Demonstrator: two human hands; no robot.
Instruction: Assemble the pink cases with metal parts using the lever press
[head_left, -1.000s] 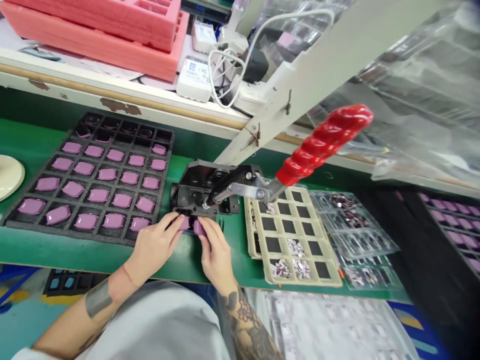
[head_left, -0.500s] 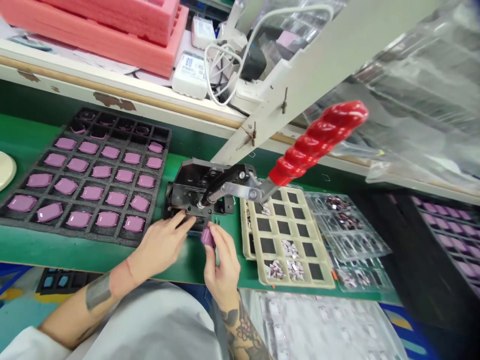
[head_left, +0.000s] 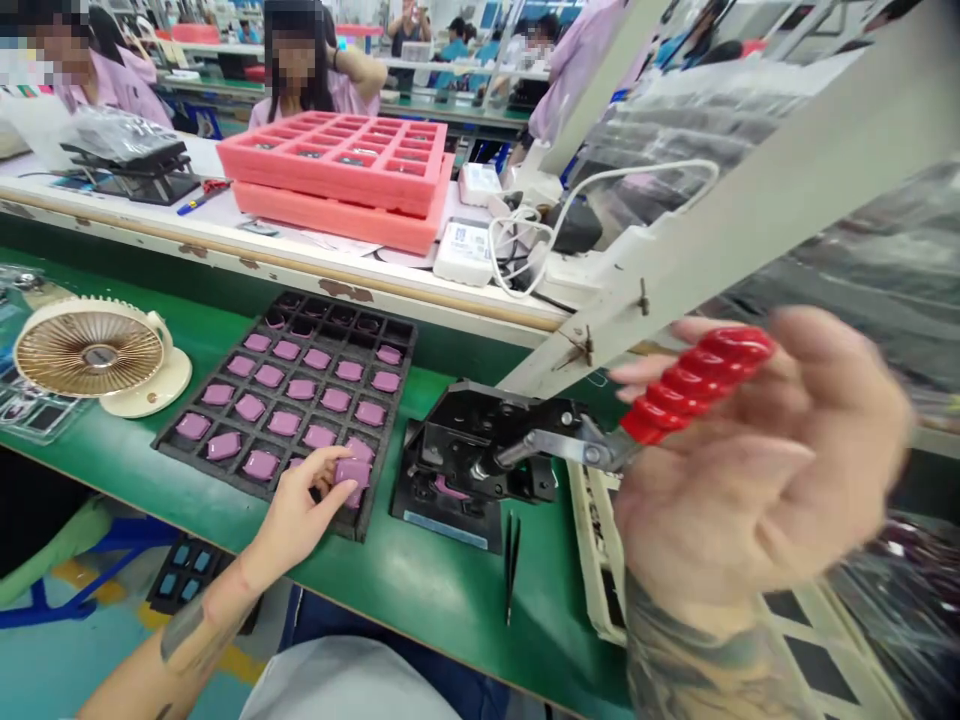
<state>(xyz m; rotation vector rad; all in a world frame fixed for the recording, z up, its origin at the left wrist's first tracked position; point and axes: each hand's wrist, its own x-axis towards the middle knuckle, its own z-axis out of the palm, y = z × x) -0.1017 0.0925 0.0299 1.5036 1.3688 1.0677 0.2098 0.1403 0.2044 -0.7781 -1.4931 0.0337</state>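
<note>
My left hand [head_left: 311, 500] pinches a small purple casing [head_left: 352, 480] between thumb and fingers, over the near right corner of the dark foam tray [head_left: 360, 530]. Rows of similar purple casings fill most of the tray's pockets. My right hand [head_left: 742, 480], partly blurred, is at the red ribbed handle [head_left: 697, 385], which lies across the palm side with fingers apart around it. This handle belongs to a black toggle press [head_left: 487, 430]. Another purple piece [head_left: 450, 487] shows under the press, partly hidden. Black tweezers [head_left: 511, 570] lie on the green bench right of the press.
A cream fan [head_left: 94, 350] stands left of the tray. Pink foam trays [head_left: 337, 180], white boxes and a coiled white cable [head_left: 525, 245] sit on the back shelf. A slanted white post [head_left: 622, 300] rises behind the press. Cream compartment trays [head_left: 600, 600] lie right. Other people sit beyond.
My left hand has moved from the press to the foam tray and now holds a casing. My right hand has left its purple piece and gone up to the red handle. The view has tilted up.
</note>
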